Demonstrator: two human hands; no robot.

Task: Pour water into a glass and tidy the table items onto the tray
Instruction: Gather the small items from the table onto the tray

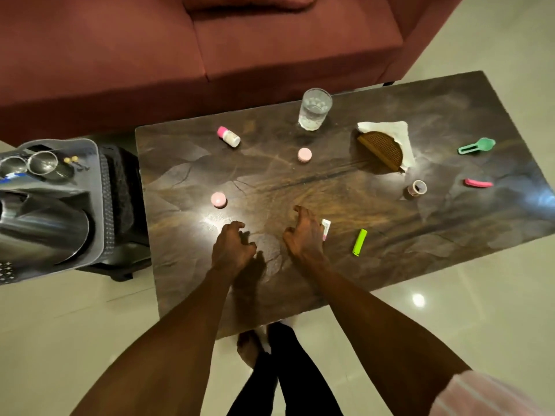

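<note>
Head view, looking down on a dark marble-look bench [345,190].

Left hand [232,246] hovers over the near bench edge at 6 o'clock, fingers loosely curled, nothing held. Right hand [304,232] is just beside it, fingers spread and bent, grip released; its edge sits against a small white tube [326,229], contact unclear.

Glass [314,109] stands upright at 12 o'clock on the bench, with water in it.

Tray [99,187], grey, sits off the bench at 9 o'clock on a dark stand. It carries a steel jug [45,229] on its side, two steel cups [42,162] and small bits too blurred to name.

Loose on the bench:
- pink-capped bottle [228,136] lying at 11 o'clock
- two pink round lids, one centre [304,154], one at 8 o'clock [218,200]
- woven napkin holder [381,151] with white napkin [390,127] at 1 o'clock
- tape roll [417,188] at 3 o'clock
- green scoop [477,146] and pink clip [478,183] at the far right end
- green lighter [359,242] at 5 o'clock, near the right hand

Maroon sofa [210,46] behind the bench.
</note>
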